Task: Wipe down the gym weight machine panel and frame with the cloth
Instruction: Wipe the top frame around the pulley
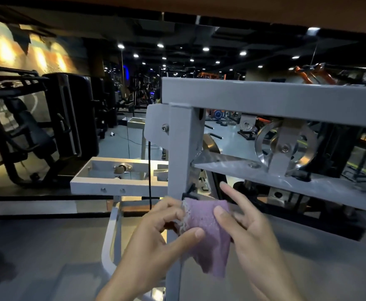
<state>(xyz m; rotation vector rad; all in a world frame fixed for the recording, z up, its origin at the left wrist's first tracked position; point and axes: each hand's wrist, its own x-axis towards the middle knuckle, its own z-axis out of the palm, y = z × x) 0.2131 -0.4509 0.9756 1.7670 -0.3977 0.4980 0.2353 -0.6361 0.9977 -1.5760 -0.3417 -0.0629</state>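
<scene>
Nearest the viewer, two bare hands meet low in the scene, around six o'clock, with a purple cloth [208, 233] held between them. The left hand [154, 242] comes up from seven o'clock; its thumb and curled fingers pinch the cloth's pale, frayed left edge. The right hand [253, 233] comes up from five o'clock; its thumb presses on the cloth's upper right part, while its index finger points straight up toward twelve o'clock, free of the fabric. The cloth hangs slack between the two hands, its lower corner drooping toward six o'clock.

Just behind the cloth stands the grey upright post [181, 148] of the weight machine frame; the cloth's top edge lies in front of it, and whether it touches the metal cannot be told. From the post's top a grey crossbeam [264, 101] runs out toward three o'clock. Below that beam, at about two o'clock from the hands, a shiny metal pulley [286, 146] sits in its bracket above a slanted grey plate [286, 179]. At nine o'clock from the post a pale open bracket [117, 177] juts out.

Farther off, at ten o'clock, stands a black padded machine [69, 114], and beyond it a dim gym hall under ceiling spotlights [206, 49].
</scene>
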